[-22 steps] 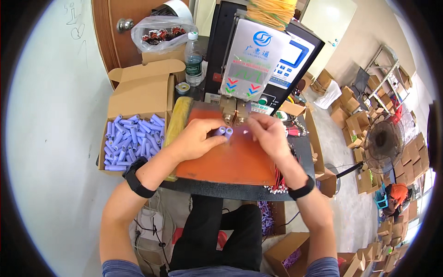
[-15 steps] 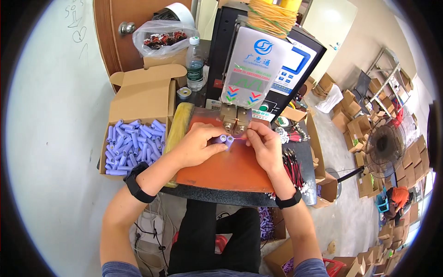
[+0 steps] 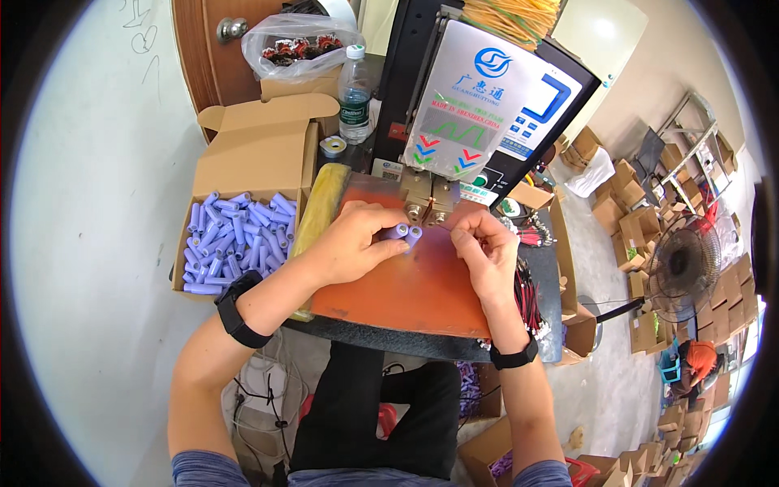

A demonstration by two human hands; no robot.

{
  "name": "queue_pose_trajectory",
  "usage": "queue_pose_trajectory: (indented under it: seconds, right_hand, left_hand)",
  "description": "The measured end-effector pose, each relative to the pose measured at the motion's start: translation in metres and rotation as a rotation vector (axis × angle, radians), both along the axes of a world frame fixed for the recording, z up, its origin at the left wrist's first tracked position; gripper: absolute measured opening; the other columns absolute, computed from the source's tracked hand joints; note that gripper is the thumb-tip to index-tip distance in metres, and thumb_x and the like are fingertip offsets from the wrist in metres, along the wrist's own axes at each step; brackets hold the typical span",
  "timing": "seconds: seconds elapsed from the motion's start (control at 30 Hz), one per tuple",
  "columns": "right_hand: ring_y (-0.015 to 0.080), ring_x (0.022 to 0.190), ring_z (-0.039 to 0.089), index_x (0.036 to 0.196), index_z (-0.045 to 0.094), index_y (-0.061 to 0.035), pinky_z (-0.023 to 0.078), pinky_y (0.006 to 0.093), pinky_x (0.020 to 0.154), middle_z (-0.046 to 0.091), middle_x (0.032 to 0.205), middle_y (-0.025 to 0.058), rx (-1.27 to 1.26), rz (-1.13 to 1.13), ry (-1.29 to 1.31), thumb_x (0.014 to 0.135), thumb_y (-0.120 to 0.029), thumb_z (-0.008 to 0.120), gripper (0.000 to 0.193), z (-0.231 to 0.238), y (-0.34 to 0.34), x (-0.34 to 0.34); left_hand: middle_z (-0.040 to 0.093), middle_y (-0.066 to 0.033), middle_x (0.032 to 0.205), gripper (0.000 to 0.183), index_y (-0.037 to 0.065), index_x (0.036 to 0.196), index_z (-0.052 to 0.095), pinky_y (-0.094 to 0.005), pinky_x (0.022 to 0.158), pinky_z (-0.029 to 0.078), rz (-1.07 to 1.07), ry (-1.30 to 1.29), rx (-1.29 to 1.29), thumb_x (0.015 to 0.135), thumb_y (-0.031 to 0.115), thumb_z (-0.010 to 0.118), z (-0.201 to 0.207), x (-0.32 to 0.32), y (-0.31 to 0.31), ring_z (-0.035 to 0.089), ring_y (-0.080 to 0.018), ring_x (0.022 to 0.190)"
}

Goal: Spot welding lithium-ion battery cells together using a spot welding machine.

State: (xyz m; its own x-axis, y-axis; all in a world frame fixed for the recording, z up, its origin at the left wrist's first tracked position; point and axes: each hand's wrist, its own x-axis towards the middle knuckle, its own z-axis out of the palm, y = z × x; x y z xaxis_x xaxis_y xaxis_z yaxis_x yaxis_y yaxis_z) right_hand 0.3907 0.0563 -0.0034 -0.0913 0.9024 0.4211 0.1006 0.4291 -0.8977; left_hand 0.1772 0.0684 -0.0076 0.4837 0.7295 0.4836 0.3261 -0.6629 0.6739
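Note:
My left hand (image 3: 353, 245) is closed around a pair of purple cylindrical battery cells (image 3: 397, 232), side by side with their ends outward. Just in front of the two metal electrode heads (image 3: 428, 213) of a bench spot welder (image 3: 462, 89), the cells sit over an orange mat (image 3: 406, 300). To their right, my right hand (image 3: 487, 250) is pinched, thumb against fingers, on what looks like a thin wire (image 3: 443, 228) running toward the cells. Whether the wire touches a cell is too small to tell.
An open cardboard box (image 3: 251, 154) full of purple cells stands left, beside a yellow wrapped bundle (image 3: 320, 215). Behind it are a water bottle (image 3: 355, 101) and a tape roll (image 3: 332, 147). Red and black wire leads (image 3: 529, 296) lie at right; a standing fan (image 3: 682, 264) is beyond.
My right fingers have drawn a little away from the cells, widening the gap. The left hand, still gripping the cells, has shifted slightly left relative to the electrodes. The whole view has shifted slightly.

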Motion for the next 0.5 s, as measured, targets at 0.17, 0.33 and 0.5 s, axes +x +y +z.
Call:
queue_pose_trajectory:
  seconds: [0.17, 0.33, 0.5]
  right_hand:
    - [-0.0007, 0.054, 0.042, 0.074, 0.056, -0.0023, 0.032, 0.0157, 0.049, 0.050, 0.062, -0.0059, -0.023, 0.064, 0.019, 0.081, -0.002, 0.058, 0.007, -0.0009, -0.0017, 0.0044]
    - [0.0002, 0.055, 0.043, 0.074, 0.056, -0.0019, 0.033, 0.0163, 0.050, 0.052, 0.062, -0.0047, -0.032, 0.090, 0.032, 0.081, -0.002, 0.059, 0.008, -0.0003, -0.0039, 0.0012]
    - [0.0013, 0.056, 0.046, 0.074, 0.057, -0.0004, 0.036, 0.0177, 0.051, 0.055, 0.062, -0.0027, -0.031, 0.063, -0.044, 0.081, -0.003, 0.059, 0.008, 0.0009, -0.0035, 0.0018]
  left_hand:
    - [0.061, -0.0119, 0.076, 0.020, 0.002, 0.090, 0.063, -0.0359, 0.070, 0.042, 0.001, -0.038, -0.027, 0.079, 0.019, 0.066, 0.0012, 0.0017, 0.0001, 0.056, -0.0287, 0.074]
    - [0.061, -0.0125, 0.076, 0.019, 0.001, 0.089, 0.063, -0.0350, 0.068, 0.043, 0.011, -0.039, 0.013, 0.080, 0.018, 0.066, -0.0057, 0.0006, 0.0028, 0.056, -0.0276, 0.072]
    - [0.061, -0.0127, 0.077, 0.018, 0.001, 0.090, 0.063, -0.0337, 0.068, 0.044, 0.024, -0.044, -0.062, 0.080, 0.016, 0.066, -0.0003, 0.0009, 0.0017, 0.057, -0.0258, 0.072]
